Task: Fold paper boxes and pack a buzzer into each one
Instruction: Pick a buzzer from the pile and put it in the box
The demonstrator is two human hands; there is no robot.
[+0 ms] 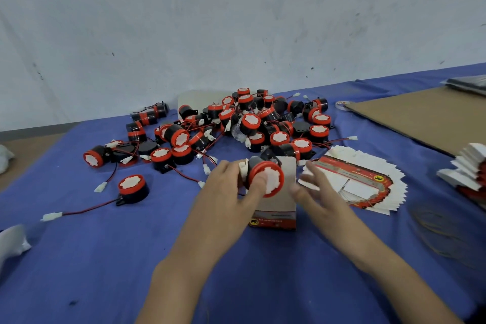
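The left hand's fingers [231, 169] curl round the black body of a buzzer [265, 179], and the thumb lies across its red rim against the white face, which is turned toward the camera. The left hand [228, 188] holds this buzzer above the far end of a paper box [276, 209]. The box lies on the blue cloth [105, 258] with its plain grey panel up and a red printed end nearest the viewer. The right hand [317, 189] is blurred, its fingers straight and spread and holding nothing. It is just beside the box's right edge; whether it touches the box cannot be told. To the right of that hand lies a fanned stack of flat boxes [368, 187], white with red print. Beyond the hands, a heap of buzzers [249, 123] with red and black wires and white plugs is spread toward the wall. A single buzzer [132, 189] stands apart at the left, its wire trailing over the cloth. A brown cardboard sheet [420, 116] lies at the far right, with a roll of tape [342, 105] at its near corner. Thin rubber bands [441, 231] rest on the cloth at the right edge.
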